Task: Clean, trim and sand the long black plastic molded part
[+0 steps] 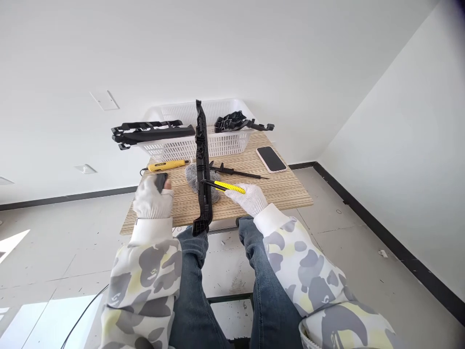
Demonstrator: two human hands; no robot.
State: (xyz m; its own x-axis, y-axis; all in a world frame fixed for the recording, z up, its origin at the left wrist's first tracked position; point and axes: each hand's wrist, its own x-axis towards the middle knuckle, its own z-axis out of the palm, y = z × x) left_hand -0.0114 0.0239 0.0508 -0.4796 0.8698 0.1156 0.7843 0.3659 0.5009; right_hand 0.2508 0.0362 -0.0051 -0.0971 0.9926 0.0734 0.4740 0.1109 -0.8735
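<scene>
My right hand [250, 198], in a white knit glove, is closed on a yellow and black utility knife [229, 187]. The knife's dark front end lies over a long black plastic part [202, 160]; whether it touches I cannot tell. That part rests across a grey fuzzy pad [191, 177], its near end jutting past the table edge and its far end reaching over the basket. My left hand [152, 198], gloved with a bare fingertip showing, grips a small flat black object [161, 182] near the table's left edge.
A white plastic basket [228, 145] stands at the back of the wooden table [286, 194], with black plastic parts [156, 133] at its left and more parts [230, 122] at its right. A yellow corded tool [167, 166], a black caliper [232, 171] and a phone [271, 159] lie there.
</scene>
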